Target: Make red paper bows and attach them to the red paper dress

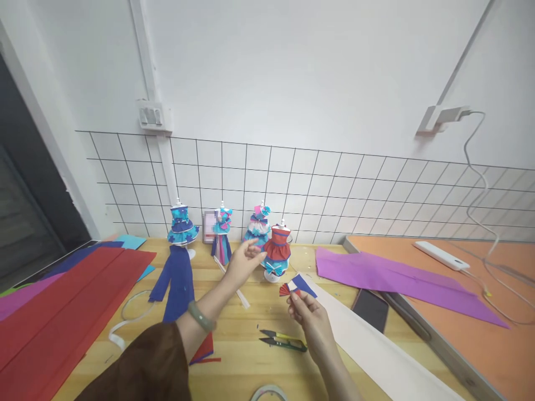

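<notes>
My right hand (309,314) pinches a small pleated red paper fan (285,289), with a pale piece and a blue piece (305,285) at its edge. My left hand (246,260) is raised with its fingers loosely curled and apart, nothing seen in them. Its fingertips come close to a small dress form in a red ruffled paper dress (278,250) with a light-blue bow at the hem; whether they touch it I cannot tell. Behind that hand stands another dress form in a tiered blue, white and pink dress (258,225), partly covered by it.
Left are dress forms in blue (180,227) and striped (223,225) dresses, blue strips (180,278) and red paper (83,295). Thread snips (284,341) and a tape roll (270,391) lie in front. Right are white paper (368,345), a phone (371,310) and purple paper (401,281).
</notes>
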`<state>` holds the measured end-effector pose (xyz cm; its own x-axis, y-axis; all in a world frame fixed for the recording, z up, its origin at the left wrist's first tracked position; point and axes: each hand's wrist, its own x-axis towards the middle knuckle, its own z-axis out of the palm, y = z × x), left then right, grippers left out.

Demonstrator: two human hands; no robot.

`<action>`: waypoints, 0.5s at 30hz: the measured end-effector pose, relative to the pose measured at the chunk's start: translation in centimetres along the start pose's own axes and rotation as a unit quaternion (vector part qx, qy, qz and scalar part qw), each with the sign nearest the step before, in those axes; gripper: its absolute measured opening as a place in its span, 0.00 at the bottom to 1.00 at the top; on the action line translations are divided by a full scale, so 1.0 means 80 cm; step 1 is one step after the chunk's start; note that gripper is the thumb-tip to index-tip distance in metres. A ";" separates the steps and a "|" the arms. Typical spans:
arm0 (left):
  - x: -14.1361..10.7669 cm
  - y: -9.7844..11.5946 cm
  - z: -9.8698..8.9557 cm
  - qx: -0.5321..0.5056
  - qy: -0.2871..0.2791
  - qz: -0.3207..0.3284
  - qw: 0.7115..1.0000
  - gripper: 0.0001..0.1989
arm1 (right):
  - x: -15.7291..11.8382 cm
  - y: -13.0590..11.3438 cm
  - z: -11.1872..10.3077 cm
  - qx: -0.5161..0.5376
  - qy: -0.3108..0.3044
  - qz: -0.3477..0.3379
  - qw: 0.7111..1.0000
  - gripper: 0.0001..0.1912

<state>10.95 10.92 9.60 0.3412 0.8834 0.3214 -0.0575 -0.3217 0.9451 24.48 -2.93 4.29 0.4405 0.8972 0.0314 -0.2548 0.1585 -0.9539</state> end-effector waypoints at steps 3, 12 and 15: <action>0.040 0.004 0.013 0.019 0.024 0.051 0.998 0.32 | 0.009 -0.015 -0.001 0.005 0.004 -0.004 1.000 0.12; 0.090 0.003 0.044 -0.142 -0.082 -0.003 0.986 0.37 | 0.042 -0.030 0.002 0.050 0.001 -0.016 0.999 0.12; 0.094 0.001 0.047 -0.159 -0.093 -0.016 0.983 0.37 | 0.048 -0.031 0.005 0.064 -0.004 -0.018 0.998 0.11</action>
<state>17.02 16.24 11.83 0.5115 0.8043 0.3024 -0.3233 -0.1459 0.9350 26.48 0.27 6.84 0.4449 0.8931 0.0667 -0.3470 0.2406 -0.9065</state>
